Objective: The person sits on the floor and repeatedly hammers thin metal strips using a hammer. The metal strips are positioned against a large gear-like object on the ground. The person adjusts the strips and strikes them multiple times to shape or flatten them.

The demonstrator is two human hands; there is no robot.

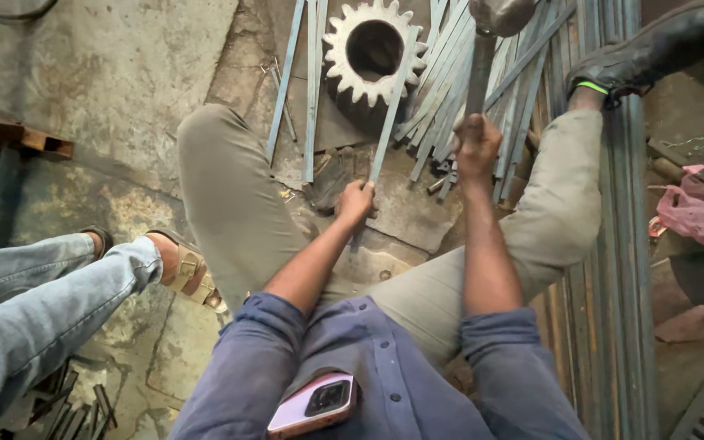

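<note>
Left hand point(357, 201) pinches the near end of a flat metal strip point(390, 114), whose far end rests across the rim of a large gear point(375, 50) on the floor; right hand point(476, 147) is wrapped tight around the handle of a raised hammer point(500, 14). The blow is best landed where the strip bears on the gear — well away from the fingers — with the strip held flat and steady. Loose strips point(458, 73) lie beside the gear — footing deserves care.

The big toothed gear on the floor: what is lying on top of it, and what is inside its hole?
A thin metal strip, held by the left hand, lies across the gear. More strips lean at its right side. The hole looks dark; its bottom cannot be seen.
</note>
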